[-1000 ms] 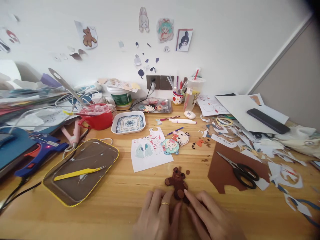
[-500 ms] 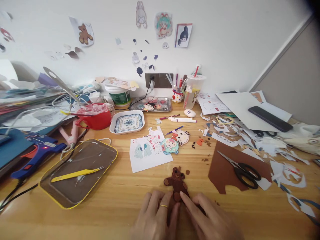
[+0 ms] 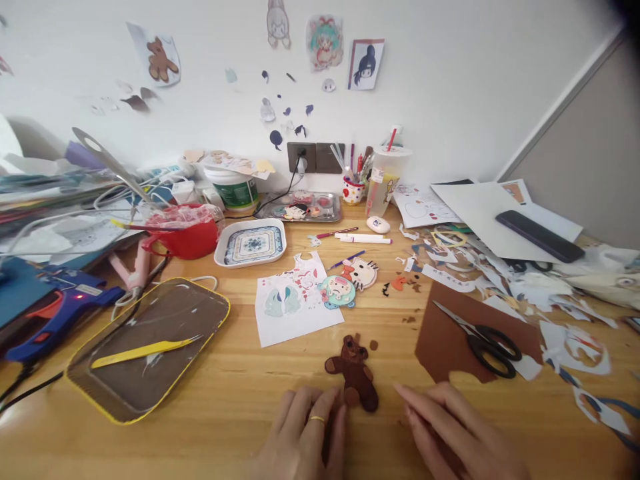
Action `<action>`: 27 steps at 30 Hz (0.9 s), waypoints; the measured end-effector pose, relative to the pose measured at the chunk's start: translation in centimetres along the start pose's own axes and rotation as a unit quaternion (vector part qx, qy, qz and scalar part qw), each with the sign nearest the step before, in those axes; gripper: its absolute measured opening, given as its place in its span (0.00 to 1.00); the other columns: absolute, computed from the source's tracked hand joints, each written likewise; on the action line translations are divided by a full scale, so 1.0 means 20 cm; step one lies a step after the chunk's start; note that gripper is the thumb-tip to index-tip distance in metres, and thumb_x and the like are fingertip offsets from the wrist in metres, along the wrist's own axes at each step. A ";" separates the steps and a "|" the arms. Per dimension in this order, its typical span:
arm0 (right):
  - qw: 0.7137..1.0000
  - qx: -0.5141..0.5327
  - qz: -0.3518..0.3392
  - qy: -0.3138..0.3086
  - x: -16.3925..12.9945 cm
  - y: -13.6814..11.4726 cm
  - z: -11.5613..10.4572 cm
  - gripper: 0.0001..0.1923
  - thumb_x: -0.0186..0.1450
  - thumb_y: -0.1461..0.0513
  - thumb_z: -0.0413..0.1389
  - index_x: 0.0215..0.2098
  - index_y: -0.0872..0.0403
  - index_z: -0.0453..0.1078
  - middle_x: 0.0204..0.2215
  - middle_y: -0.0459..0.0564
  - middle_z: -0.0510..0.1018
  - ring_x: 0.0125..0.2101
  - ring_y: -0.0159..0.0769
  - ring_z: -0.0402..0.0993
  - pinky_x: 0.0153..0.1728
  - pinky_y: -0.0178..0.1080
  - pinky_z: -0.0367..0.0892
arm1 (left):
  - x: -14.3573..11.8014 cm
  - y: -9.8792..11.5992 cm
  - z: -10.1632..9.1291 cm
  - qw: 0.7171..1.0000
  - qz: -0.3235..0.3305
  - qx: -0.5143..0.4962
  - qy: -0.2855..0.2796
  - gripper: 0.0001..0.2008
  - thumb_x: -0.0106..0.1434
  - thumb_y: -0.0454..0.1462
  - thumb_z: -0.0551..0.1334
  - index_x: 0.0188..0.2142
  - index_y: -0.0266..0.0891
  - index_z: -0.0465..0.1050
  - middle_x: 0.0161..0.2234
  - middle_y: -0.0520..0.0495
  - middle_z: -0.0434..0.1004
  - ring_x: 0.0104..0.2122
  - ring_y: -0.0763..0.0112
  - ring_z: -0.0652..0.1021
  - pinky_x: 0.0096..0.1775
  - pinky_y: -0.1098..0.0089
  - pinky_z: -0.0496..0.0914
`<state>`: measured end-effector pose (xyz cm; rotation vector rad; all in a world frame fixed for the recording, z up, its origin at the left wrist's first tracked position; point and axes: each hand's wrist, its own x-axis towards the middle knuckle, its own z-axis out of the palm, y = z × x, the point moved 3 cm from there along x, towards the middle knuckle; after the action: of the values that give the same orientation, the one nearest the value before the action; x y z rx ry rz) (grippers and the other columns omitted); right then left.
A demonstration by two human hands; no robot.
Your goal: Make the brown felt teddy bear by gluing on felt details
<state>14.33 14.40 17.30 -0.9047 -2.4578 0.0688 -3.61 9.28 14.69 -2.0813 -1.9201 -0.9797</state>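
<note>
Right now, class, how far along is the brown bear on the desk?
Done: the brown bear lies flat, assembled with head, arms and legs. In hand: the left hand touches its lower edge with its fingertips; the right hand rests open beside it, apart. Left: a small brown dot lies loose by its head, and the scissors sit on the brown sheet.

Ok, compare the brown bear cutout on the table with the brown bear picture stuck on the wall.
The brown felt-like bear cutout lies flat on the wooden table, just beyond both hands; the brown bear picture hangs on the white wall, out of reach. The table bear is a bare cut shape; the wall bear sits on a pale backing sheet. Both are brown bears with spread limbs.
</note>
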 end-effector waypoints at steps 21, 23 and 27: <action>0.995 0.083 0.025 0.047 0.15 -0.09 0.05 0.12 0.63 0.67 0.46 0.33 0.54 0.71 0.24 0.48 0.73 0.25 0.31 0.70 0.26 0.32 0.67 | 0.00 0.00 -0.01 1.000 -0.005 -0.018 -0.002 0.09 0.58 0.32 0.56 0.40 0.39 0.68 0.28 0.49 0.74 0.27 0.71 0.74 0.28 0.73 0.70; 0.996 0.076 0.007 0.050 0.14 -0.07 0.02 0.11 0.62 0.68 0.47 0.35 0.54 0.71 0.25 0.48 0.75 0.26 0.30 0.71 0.28 0.31 0.67 | 0.00 0.00 0.00 1.000 0.008 -0.023 -0.001 0.09 0.57 0.32 0.57 0.39 0.39 0.68 0.28 0.49 0.75 0.27 0.71 0.73 0.27 0.73 0.70; 0.995 0.065 -0.053 0.060 0.13 -0.04 -0.01 0.12 0.62 0.69 0.46 0.35 0.55 0.71 0.26 0.47 0.77 0.26 0.29 0.73 0.30 0.30 0.68 | 0.00 0.01 0.00 0.999 0.031 -0.029 0.001 0.12 0.55 0.31 0.60 0.41 0.38 0.68 0.29 0.49 0.75 0.27 0.71 0.73 0.27 0.73 0.71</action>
<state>12.16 15.34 18.86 -0.7019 -2.3551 0.1322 -3.39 9.19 14.67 -2.1574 -1.8346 -1.0351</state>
